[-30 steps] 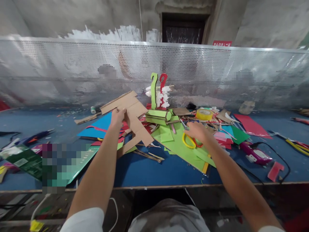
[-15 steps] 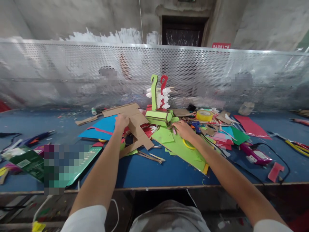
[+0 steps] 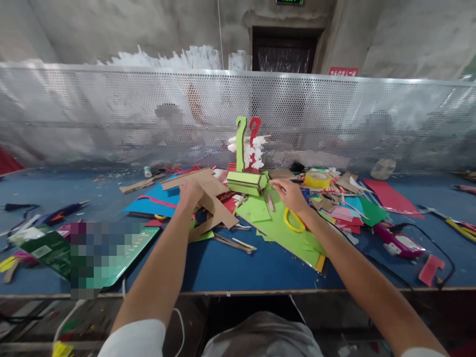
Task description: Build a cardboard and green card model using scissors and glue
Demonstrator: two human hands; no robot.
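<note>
My left hand (image 3: 191, 192) is closed on a brown cardboard piece (image 3: 219, 210) with cut-out edges, lying over a blue sheet (image 3: 150, 201). My right hand (image 3: 292, 195) is curled, with thumb and fingers together; what they hold, if anything, I cannot make out. It hovers over a light green sheet (image 3: 284, 238), just right of a green, many-sided paper-covered box (image 3: 245, 182). Behind that box rise a green hooked strip (image 3: 240, 144) and a red hooked strip (image 3: 255, 129), with white cut-outs (image 3: 256, 151) beside them. Under my right wrist lies a yellow loop handle (image 3: 294, 221).
Yellow tape (image 3: 318, 178), paper scraps (image 3: 344, 213) and a purple device (image 3: 397, 240) with a black cable lie to the right, with yellow-handled pliers (image 3: 459, 228) beyond. At left are a glue gun (image 3: 63, 213) and a green board (image 3: 130, 255). A perforated metal screen (image 3: 130, 119) stands behind.
My left hand has drawn the cardboard slightly nearer, baring red sheets behind it. My right hand has moved a little to the right, away from the green box. The view has shifted slightly.
</note>
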